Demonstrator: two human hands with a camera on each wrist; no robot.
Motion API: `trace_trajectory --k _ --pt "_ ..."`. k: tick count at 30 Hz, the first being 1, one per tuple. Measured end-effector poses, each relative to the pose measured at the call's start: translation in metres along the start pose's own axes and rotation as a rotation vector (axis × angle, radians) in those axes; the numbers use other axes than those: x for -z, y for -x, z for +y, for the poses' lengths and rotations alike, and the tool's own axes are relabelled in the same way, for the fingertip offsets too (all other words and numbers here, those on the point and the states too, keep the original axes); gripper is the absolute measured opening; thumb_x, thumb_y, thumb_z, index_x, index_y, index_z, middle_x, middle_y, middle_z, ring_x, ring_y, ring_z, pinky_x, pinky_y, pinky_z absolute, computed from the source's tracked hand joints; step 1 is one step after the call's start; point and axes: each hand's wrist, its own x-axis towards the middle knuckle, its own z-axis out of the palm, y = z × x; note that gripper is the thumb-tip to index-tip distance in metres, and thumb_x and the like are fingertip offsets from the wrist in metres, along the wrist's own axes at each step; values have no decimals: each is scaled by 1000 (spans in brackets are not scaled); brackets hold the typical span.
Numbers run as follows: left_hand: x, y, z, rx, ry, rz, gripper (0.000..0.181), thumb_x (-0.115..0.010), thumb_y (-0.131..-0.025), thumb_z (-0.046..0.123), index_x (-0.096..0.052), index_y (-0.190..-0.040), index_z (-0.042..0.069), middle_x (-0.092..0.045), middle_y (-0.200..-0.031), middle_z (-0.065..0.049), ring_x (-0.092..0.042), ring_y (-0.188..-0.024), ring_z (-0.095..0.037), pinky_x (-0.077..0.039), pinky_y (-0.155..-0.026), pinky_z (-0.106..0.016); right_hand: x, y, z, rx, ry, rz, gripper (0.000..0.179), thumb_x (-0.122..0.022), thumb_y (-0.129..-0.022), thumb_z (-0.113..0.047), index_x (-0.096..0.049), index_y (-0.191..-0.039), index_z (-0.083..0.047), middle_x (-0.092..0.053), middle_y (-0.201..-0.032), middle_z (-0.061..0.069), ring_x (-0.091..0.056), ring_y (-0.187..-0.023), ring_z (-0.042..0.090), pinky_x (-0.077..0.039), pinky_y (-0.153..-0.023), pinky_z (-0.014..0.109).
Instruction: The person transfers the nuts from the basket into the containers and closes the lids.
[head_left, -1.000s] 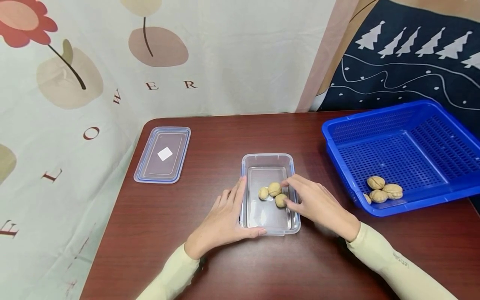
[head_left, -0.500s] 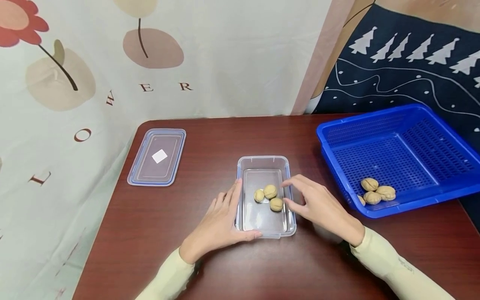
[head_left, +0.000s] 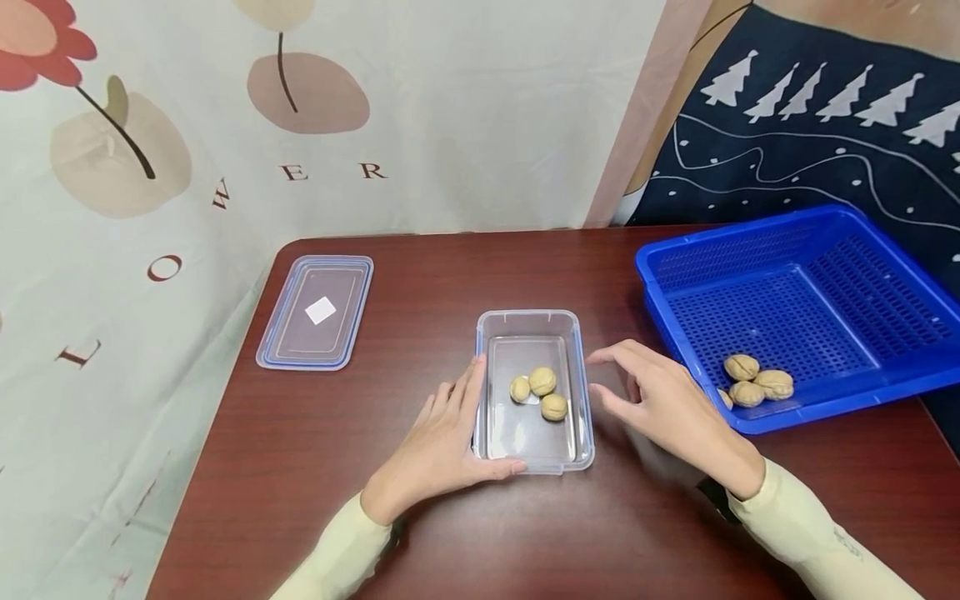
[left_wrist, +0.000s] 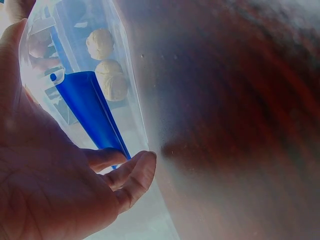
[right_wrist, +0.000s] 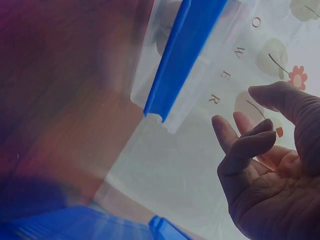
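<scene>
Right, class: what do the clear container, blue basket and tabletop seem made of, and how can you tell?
Clear container: probably glossy plastic; walnuts show through its wall, and its floor catches highlights.
Blue basket: likely moulded plastic, slightly shiny; even colour, regular small holes.
Tabletop: wood or wood-look laminate, unclear which; reddish-brown streaks, soft sheen.

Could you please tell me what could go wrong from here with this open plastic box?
The three walnuts lie loose in the box, so they might roll if it tips. Only the left hand steadies it, so a bump from the right hand, near its side, could perhaps make it slide.
</scene>
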Motion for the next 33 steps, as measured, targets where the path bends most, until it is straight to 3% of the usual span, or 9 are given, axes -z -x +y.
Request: trace_trajectory --k 8,15,27,33 --pt "0 1 0 -8 -6 -2 144 -77 -80 83 1 -176 9 -24 -179 -13 -42 -144 -36 -34 -119 -56 22 -4 4 28 94 77 40 -88 -91 -7 -72 -128 -11 -69 -107 0 -52 -71 10 -44 -56 28" --pt "0 1 0 -13 -1 1 145 -79 -79 82 1 -176 9 -25 -178 -14 -42 -144 -37 -34 -119 -56 38 1 10 -17 122 93 44 -88 -91 -7 -72 -131 -12 -64 -100 -1 -48 -68 9 -40 -50 27" --pt "1 0 0 -12 4 -10 144 -79 -80 81 2 -176 10 -22 -179 -12 -42 -144 -37 -33 -118 -57 51 19 31 -106 160 201 41 -88 -91 -9 -76 -130 -11 -63 -97 1 -41 -63 8 -29 -47 23" --pt "2 1 1 -1 10 -21 144 -79 -80 81 3 -176 10 -21 -179 -12 -41 -144 -37 -32 -119 -58 55 21 36 -110 171 202 39 -86 -93 -10 -76 -130 -12 -61 -96 -2 -42 -64 10 -29 -52 23"
